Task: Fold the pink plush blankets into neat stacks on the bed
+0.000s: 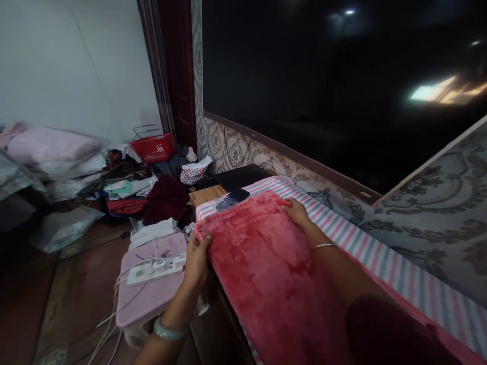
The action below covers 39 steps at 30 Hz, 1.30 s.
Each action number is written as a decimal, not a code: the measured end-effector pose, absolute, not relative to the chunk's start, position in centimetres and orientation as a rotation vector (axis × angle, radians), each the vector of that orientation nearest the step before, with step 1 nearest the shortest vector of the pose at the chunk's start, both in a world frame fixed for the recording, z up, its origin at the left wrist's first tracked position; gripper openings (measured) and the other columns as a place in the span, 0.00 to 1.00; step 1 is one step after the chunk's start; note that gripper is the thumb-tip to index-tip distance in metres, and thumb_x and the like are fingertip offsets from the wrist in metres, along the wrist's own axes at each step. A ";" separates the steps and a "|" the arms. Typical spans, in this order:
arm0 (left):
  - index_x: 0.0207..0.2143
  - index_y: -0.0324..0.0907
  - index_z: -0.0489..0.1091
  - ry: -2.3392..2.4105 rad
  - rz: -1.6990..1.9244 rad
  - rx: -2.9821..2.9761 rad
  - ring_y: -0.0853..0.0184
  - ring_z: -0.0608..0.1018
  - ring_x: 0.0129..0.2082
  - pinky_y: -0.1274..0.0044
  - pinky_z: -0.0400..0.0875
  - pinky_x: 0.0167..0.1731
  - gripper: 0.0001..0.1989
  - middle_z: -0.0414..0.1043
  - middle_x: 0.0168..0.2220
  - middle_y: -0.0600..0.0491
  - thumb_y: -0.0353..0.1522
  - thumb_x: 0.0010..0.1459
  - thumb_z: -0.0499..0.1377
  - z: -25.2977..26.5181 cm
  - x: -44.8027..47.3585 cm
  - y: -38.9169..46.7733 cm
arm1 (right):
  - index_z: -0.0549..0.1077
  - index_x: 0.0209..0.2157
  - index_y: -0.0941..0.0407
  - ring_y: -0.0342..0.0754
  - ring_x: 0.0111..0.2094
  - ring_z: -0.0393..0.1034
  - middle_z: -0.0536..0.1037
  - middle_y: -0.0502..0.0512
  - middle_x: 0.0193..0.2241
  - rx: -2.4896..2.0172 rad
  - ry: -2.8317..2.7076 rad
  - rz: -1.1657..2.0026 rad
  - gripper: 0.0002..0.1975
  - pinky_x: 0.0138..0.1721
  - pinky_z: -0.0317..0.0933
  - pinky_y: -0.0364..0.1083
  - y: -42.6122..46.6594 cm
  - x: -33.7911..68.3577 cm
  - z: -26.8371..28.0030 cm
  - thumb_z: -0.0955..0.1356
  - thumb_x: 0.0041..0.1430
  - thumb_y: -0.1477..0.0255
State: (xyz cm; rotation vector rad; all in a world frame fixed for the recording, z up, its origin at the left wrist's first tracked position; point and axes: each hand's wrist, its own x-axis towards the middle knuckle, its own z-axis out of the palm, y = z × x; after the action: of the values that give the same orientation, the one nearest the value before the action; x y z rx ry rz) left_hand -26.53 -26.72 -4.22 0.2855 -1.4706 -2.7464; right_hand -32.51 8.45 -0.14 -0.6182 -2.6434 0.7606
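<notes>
A plush coral-red blanket [254, 248] stretches away from me, its far edge spanning between my two hands. My left hand [197, 256] pinches its far left corner, thumb on top. At the far right corner my right hand [297, 213] is closed on the fabric, some fingers hidden by the cloth. Under and beside the blanket lies a striped pink, grey and white cloth [369, 253] covering a long surface. Just past the far edge sits a dark flat object [238, 194] like a phone, next to a blurred patch.
A pink stool [148, 299] with a white power strip [155, 271] and trailing cords stands at left. Beyond are piled clothes [163, 200], a red basket [154, 147] and a clear plastic bag [68, 230]. A large television [323, 86] hangs on the patterned wall.
</notes>
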 end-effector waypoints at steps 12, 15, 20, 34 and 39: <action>0.52 0.42 0.70 -2.673 -1.090 -0.337 0.55 0.77 0.51 0.67 0.70 0.52 0.19 0.73 0.54 0.41 0.30 0.58 0.58 -0.1 -36.3 -28.1 | 0.68 0.64 0.50 0.60 0.68 0.52 0.62 0.59 0.67 0.207 -2.829 0.268 0.25 0.66 0.48 0.62 -1.1 -23.7 -3.0 0.63 0.68 0.64; 0.60 0.39 0.64 -2.860 -0.755 -0.408 0.50 0.74 0.57 0.66 0.68 0.53 0.29 0.68 0.59 0.36 0.35 0.57 0.63 1.4 -37.9 -26.8 | 0.66 0.66 0.49 0.60 0.69 0.51 0.61 0.58 0.68 0.217 -2.923 0.236 0.25 0.67 0.45 0.64 -3.0 -22.2 -3.2 0.62 0.69 0.63; 0.66 0.39 0.56 -2.922 -0.443 -0.574 0.44 0.70 0.60 0.58 0.60 0.59 0.44 0.66 0.60 0.34 0.46 0.52 0.67 1.9 -37.8 -25.3 | 0.64 0.67 0.51 0.60 0.69 0.49 0.60 0.57 0.68 0.199 -2.895 0.275 0.25 0.68 0.42 0.65 -3.8 -21.3 -3.3 0.60 0.71 0.64; 0.68 0.35 0.56 -2.987 -0.376 -0.505 0.42 0.69 0.61 0.56 0.61 0.59 0.37 0.63 0.63 0.29 0.45 0.63 0.57 2.2 -36.8 -20.8 | 0.67 0.65 0.51 0.58 0.69 0.52 0.62 0.58 0.67 0.212 -2.817 0.336 0.24 0.67 0.44 0.65 -3.8 -21.3 -3.5 0.61 0.70 0.64; 0.66 0.33 0.58 -2.955 -0.453 -0.398 0.43 0.68 0.62 0.60 0.66 0.56 0.32 0.61 0.64 0.29 0.39 0.63 0.56 2.4 -36.7 -21.0 | 0.67 0.65 0.50 0.57 0.69 0.51 0.61 0.56 0.68 0.201 -2.830 0.331 0.24 0.68 0.43 0.64 -3.8 -21.2 -3.4 0.61 0.70 0.65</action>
State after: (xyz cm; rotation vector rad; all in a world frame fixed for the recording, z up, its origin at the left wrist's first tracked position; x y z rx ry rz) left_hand -36.66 -20.98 2.42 -0.3983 -2.9548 -0.4529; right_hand -21.23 -3.84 -3.38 0.2006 -2.8303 0.3314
